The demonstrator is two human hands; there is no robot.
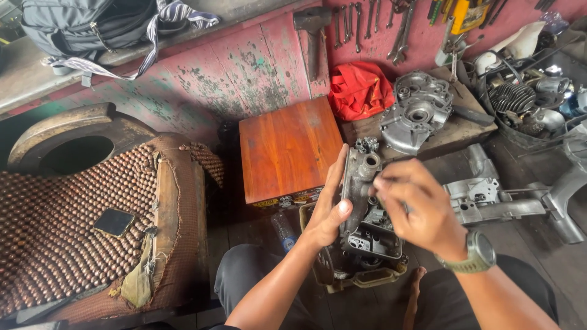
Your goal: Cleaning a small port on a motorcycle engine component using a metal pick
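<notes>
My left hand [328, 208] grips the left side of a grey metal engine part [365, 183], a cylinder head held upright between my knees, thumb on its front face. My right hand [416, 205], with a green watch at the wrist, is blurred and presses its fingertips against the part's upper right edge; whether it holds a small tool I cannot tell. Below the part stands a grimy tray-like container [367, 278] with more engine pieces.
A red-brown wooden box [287, 146] stands just behind. A silver crankcase cover [416, 113] and a red cloth [359, 88] lie on a low board. Another casing [489, 198] lies right. A beaded seat with a phone [114, 222] is left. Wrenches [373, 24] hang on the pink wall.
</notes>
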